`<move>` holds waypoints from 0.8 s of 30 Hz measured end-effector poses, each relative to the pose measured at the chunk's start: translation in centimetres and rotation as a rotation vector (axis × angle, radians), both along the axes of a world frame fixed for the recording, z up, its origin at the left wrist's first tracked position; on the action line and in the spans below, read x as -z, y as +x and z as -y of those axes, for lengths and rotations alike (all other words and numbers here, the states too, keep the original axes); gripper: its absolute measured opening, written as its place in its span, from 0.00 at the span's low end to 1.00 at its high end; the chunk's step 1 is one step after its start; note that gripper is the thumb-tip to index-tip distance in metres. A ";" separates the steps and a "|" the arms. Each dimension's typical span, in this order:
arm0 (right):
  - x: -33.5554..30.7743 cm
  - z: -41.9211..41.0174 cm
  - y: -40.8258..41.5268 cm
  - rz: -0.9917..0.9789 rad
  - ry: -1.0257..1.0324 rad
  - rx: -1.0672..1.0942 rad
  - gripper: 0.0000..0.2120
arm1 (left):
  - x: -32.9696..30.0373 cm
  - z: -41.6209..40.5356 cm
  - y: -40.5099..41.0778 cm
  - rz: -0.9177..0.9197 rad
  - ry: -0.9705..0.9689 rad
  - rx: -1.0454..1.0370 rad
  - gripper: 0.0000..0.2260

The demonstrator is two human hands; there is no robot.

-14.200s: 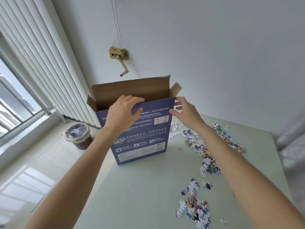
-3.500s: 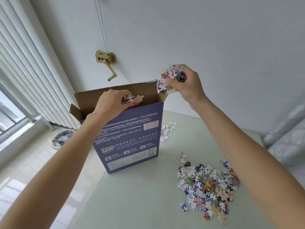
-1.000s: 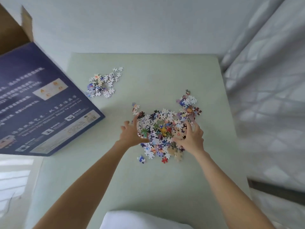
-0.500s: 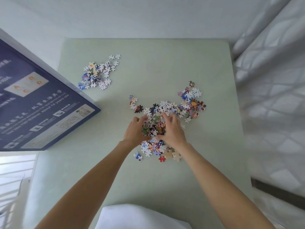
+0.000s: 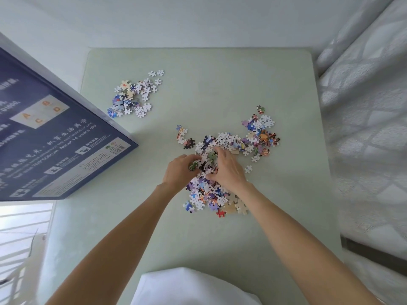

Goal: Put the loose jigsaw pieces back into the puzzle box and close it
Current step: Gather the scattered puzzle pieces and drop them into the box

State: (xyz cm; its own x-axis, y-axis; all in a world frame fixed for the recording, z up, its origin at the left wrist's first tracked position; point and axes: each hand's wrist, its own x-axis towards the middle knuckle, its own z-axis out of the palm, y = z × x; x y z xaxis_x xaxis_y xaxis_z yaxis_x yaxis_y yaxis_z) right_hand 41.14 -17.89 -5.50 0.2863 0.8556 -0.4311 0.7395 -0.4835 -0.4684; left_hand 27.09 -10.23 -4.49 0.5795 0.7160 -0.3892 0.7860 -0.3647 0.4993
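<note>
The desk [image 5: 275,80] reached to the wall at the far edge, with a curtain [image 5: 365,119] close along its right side and open floor past its left; much of its near and far surface lay bare. One box [image 5: 50,137] stood at the desk's left edge, its top out of view. Two groups of pieces lay on the desk: a big pile [image 5: 222,164] at the middle and a small pile [image 5: 134,95] near the box's far corner. Half a second before, both hands lay flatter on the big pile; now the left hand [image 5: 179,170] curled round a clump of pieces, its grip narrow, and the right hand [image 5: 228,170] pressed beside it, fingers bent over pieces, the two almost touching.
</note>
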 end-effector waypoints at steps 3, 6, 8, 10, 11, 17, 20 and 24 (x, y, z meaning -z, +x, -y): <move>-0.1 -0.4 -0.2 0.004 -0.022 -0.028 0.36 | -0.1 -0.2 -0.2 0.022 -0.007 -0.067 0.13; -0.4 -0.8 -0.3 0.020 -0.003 -0.060 0.27 | 0.0 -0.3 -0.5 0.032 -0.028 -0.090 0.12; -0.6 -1.0 -0.4 0.015 0.006 -0.065 0.24 | 0.1 -0.4 -0.8 0.028 -0.043 -0.103 0.13; -0.8 -1.0 -0.4 -0.008 0.017 -0.058 0.22 | 0.1 -0.6 -1.1 0.025 -0.040 -0.111 0.14; -1.0 -1.0 -0.3 -0.015 0.026 -0.054 0.21 | 0.0 -0.7 -1.4 0.023 -0.038 -0.110 0.14; -1.8 -0.6 0.1 -0.037 0.152 -0.028 0.21 | -0.5 -1.2 -2.4 -0.035 -0.024 0.030 0.12; -1.8 0.0 0.2 0.014 0.224 -0.041 0.16 | -0.9 -1.3 -2.6 0.004 0.031 0.059 0.10; -1.7 0.7 -0.1 0.065 0.208 -0.082 0.16 | -1.4 -1.1 -2.8 0.051 0.051 0.044 0.09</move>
State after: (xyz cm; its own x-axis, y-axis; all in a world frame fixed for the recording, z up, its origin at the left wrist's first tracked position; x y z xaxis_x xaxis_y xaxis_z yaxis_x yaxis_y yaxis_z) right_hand 41.01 -18.61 -3.84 0.2337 0.9456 -0.2262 0.8043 -0.3187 -0.5016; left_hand 24.25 -9.16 -3.12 0.6292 0.7074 -0.3221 0.7427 -0.4248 0.5177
